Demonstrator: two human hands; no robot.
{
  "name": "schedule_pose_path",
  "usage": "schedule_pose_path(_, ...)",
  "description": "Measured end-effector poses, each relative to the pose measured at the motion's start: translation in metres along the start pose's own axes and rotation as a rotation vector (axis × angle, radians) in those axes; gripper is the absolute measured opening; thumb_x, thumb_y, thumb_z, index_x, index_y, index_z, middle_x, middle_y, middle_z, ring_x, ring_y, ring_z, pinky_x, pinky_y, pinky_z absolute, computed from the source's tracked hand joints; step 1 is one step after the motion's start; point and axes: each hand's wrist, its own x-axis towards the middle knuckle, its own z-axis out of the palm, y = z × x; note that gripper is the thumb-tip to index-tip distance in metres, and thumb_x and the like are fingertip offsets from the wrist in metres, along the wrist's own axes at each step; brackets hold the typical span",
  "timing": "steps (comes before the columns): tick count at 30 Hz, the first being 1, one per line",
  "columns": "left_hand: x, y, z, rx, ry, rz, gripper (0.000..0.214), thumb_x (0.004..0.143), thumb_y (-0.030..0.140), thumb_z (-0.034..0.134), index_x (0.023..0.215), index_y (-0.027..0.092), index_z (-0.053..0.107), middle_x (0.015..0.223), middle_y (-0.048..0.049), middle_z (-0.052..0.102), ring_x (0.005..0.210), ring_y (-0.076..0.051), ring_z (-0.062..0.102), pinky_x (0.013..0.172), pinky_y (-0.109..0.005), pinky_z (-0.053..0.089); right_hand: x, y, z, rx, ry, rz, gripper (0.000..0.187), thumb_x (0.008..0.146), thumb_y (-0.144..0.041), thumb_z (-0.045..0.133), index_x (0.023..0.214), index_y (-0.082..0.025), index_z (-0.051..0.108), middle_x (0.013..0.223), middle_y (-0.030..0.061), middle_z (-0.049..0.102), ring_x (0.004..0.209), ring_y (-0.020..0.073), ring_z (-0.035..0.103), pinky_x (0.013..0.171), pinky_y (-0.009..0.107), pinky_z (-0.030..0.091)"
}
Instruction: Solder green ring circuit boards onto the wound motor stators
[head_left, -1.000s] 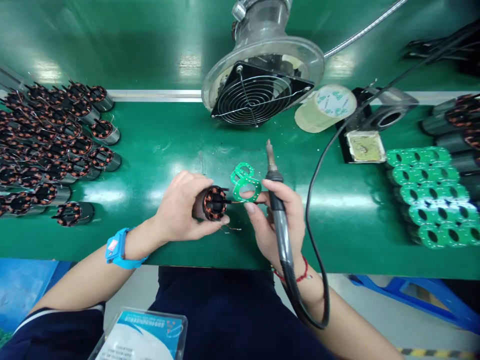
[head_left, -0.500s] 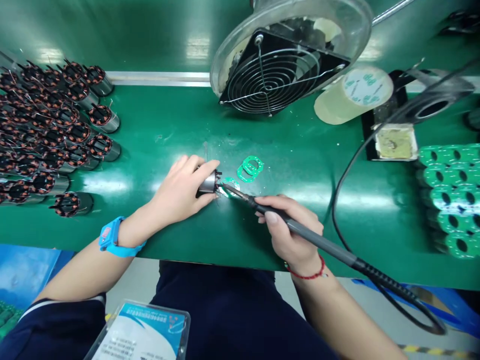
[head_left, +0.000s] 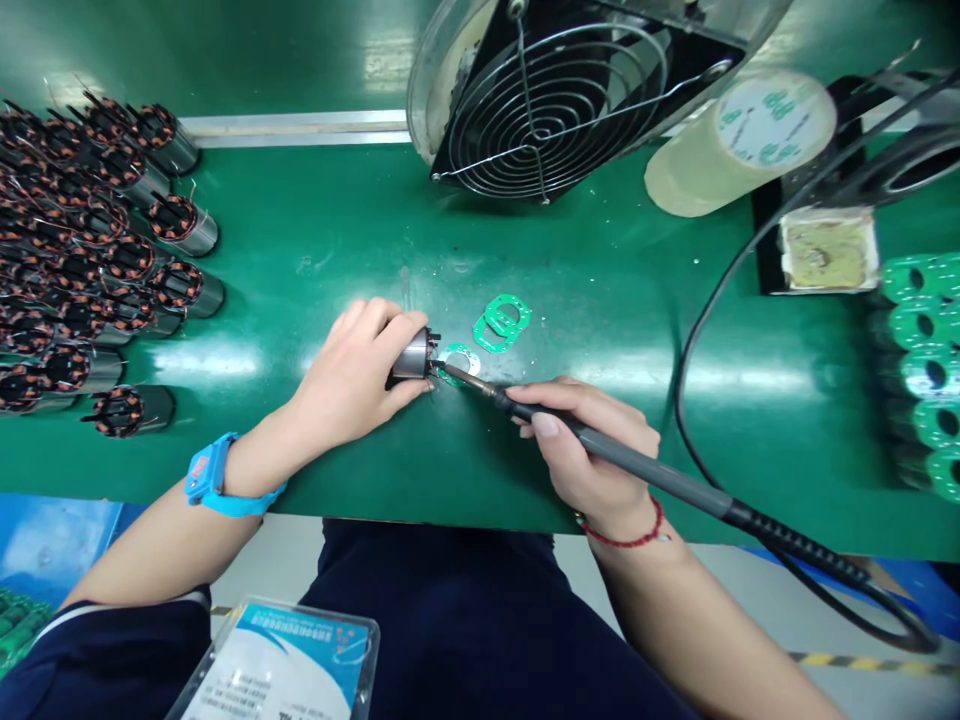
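Note:
My left hand is wrapped round a small metal motor stator and holds it down on the green bench mat. A green ring circuit board sits at the stator's open end. My right hand grips a black soldering iron like a pen, its tip touching the joint between stator and board. Two more green ring boards lie on the mat just beyond.
Several copper-wound stators are heaped at the left. A fume extractor fan stands at the back, with a tape roll and an iron stand with a sponge to its right. Stacks of green boards fill the right edge. The iron's cord loops across.
One second ago I held the stator and a board up in the air with the iron upright. Now the stator lies on the mat and the iron's tip is at its end.

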Motion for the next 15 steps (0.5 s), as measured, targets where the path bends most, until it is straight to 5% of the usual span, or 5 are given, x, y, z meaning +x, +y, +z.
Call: schedule_pose_path(15, -0.0006, -0.0011, 0.0007, 0.019, 0.011, 0.02, 0.043, 0.082, 0.031, 0.07, 0.118, 0.018, 0.05, 0.109, -0.0097, 0.054, 0.099, -0.025, 0.049, 0.087, -0.043, 0.045, -0.0056, 0.0021, -0.0046, 0.001, -0.015, -0.09, 0.02, 0.084, -0.012, 0.055, 0.096, -0.021, 0.068, 0.069, 0.0008, 0.065, 0.052, 0.0118, 0.056, 0.048, 0.026, 0.047)
